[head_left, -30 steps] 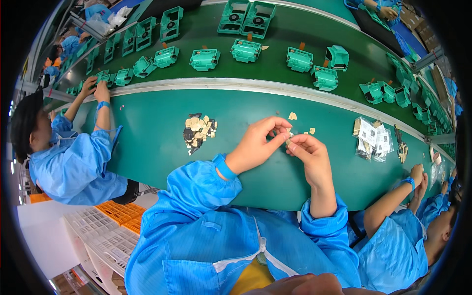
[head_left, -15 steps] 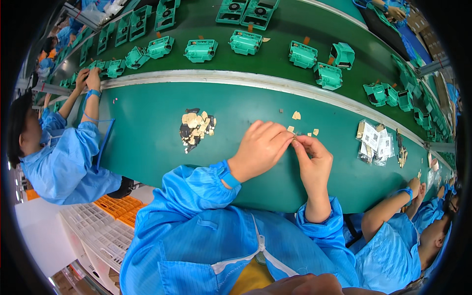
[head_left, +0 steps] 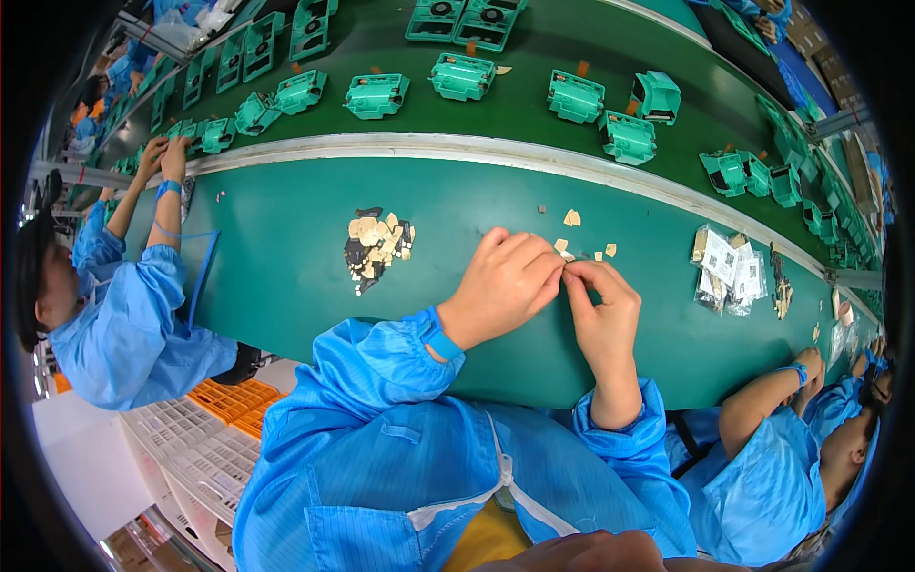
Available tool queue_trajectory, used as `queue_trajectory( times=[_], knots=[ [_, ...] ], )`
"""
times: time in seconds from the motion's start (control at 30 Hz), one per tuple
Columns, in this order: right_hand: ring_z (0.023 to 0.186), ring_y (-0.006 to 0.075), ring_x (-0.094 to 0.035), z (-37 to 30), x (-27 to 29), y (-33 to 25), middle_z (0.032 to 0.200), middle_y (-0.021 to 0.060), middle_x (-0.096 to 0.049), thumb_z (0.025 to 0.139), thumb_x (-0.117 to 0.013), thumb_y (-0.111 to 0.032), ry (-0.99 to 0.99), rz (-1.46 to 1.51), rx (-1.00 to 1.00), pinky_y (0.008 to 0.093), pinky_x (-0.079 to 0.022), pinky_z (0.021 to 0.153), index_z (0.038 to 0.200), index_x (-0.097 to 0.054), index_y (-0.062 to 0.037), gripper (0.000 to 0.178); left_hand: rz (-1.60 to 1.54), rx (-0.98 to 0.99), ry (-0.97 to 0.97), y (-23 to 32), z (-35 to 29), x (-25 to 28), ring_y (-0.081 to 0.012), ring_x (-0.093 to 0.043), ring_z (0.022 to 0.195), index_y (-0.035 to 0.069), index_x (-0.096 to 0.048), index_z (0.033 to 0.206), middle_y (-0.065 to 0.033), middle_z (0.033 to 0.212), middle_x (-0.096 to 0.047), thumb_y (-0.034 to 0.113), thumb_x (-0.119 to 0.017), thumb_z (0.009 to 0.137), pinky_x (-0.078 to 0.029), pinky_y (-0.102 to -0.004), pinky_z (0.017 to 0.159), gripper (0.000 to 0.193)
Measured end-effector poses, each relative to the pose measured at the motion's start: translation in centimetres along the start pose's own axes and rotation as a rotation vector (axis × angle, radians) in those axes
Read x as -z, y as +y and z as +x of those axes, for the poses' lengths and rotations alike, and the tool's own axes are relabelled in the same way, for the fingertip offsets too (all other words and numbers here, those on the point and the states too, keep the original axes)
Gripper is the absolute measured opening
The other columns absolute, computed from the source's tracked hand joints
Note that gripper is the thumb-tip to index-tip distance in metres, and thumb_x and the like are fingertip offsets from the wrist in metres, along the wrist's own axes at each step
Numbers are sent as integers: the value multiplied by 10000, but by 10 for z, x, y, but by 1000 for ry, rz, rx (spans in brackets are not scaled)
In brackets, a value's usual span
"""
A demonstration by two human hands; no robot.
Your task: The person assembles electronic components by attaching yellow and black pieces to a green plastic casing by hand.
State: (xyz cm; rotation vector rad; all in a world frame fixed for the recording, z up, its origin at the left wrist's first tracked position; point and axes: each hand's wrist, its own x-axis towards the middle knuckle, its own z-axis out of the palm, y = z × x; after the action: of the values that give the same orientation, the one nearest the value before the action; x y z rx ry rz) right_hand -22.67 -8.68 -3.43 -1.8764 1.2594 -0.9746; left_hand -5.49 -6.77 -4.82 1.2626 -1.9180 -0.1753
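My left hand, with a blue wrist strap, is closed in a pinch above the green table. Its fingertips meet those of my right hand, also pinched. Whatever small piece sits between them is hidden by the fingers. Just beyond the fingertips lie several small cream-coloured pieces and one small grey square. Left of my hands is a loose heap of cream and black flat pieces.
Clear plastic bags with white labels lie at the right, beside black and cream strips. Past a metal rail, a green conveyor carries several teal plastic housings. Co-workers in blue sit left and right; orange crates stand lower left.
The teal housings have shifted a little to the left along the conveyor. My hands stay pinched together in nearly the same place. The left co-worker's hands have moved slightly.
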Motion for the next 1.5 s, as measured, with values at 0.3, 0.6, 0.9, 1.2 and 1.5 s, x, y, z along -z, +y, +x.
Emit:
queue_trajectory(
  times=[0.3, 0.6, 0.9, 1.2, 1.5],
  knots=[
    [765, 232, -722, 0, 0, 0, 887, 132, -732, 867, -724, 33, 5, 15, -42, 310, -572, 715, 953, -726, 21, 87, 4, -26, 2, -2, 0, -1, -235, -628, 820, 60, -687, 944, -58, 927, -665, 61, -757, 789, -436, -381, 732, 171],
    [756, 123, -678, -2, 2, 14, 857, 66, -727, 872, -708, 20, -3, 253, -246, 264, -546, 711, 953, -705, 24, 81, -47, 78, 30, -4, -1, -7, -237, -633, 822, 70, -659, 891, -51, 900, -659, 41, -746, 779, -440, -386, 725, 145],
    [753, 100, -631, 5, 13, 13, 823, 38, -674, 888, -653, 6, -123, 663, -515, 243, -504, 716, 949, -660, 17, 62, 7, 106, 46, -5, 0, -8, -233, -619, 803, 78, -649, 862, -38, 864, -639, 56, -752, 776, -424, -378, 731, 135],
    [778, 153, -683, 7, 15, 18, 871, 97, -715, 911, -665, -5, -116, 773, -584, 261, -538, 759, 984, -654, 15, 76, 52, 142, 84, -8, 1, -10, -229, -610, 797, 89, -653, 846, -30, 844, -623, 66, -743, 785, -410, -384, 753, 111],
    [859, 213, -731, 10, 17, 17, 944, 148, -740, 925, -670, 13, -61, 973, -597, 296, -571, 798, 1018, -640, 5, 99, -96, 293, 20, -8, 7, -11, -220, -638, 837, 50, -707, 968, -52, 917, -659, 123, -707, 917, -465, -372, 774, 89]
  ],
)
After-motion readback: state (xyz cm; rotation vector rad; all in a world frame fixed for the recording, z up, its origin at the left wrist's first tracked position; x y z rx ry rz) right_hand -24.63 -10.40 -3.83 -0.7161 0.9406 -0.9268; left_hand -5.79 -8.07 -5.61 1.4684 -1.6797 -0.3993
